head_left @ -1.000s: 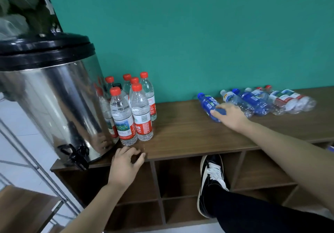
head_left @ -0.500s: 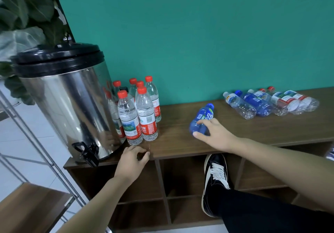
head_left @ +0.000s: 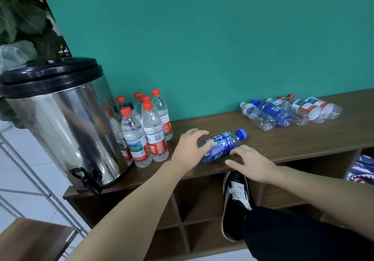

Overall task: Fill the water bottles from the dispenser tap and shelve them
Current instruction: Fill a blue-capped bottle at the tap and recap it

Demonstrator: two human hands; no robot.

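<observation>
A blue-labelled bottle with a blue cap lies on its side on the brown shelf top. My left hand curls over its base end, fingers touching it. My right hand rests just beside its near side, fingers spread, not gripping. A steel dispenser with a black lid stands at the left, its black tap over the shelf corner. Several filled red-capped bottles stand upright next to it. Several empty bottles lie in a row at the back right.
Open cubbies run under the shelf top. My black shoe is propped against them. A metal rack and a wooden surface sit at the left. Plant leaves hang above the dispenser. The teal wall backs the shelf.
My right hand dragged the blue bottle left from the empty row to the shelf middle and has let go. My left hand left the shelf edge and reached onto the bottle.
</observation>
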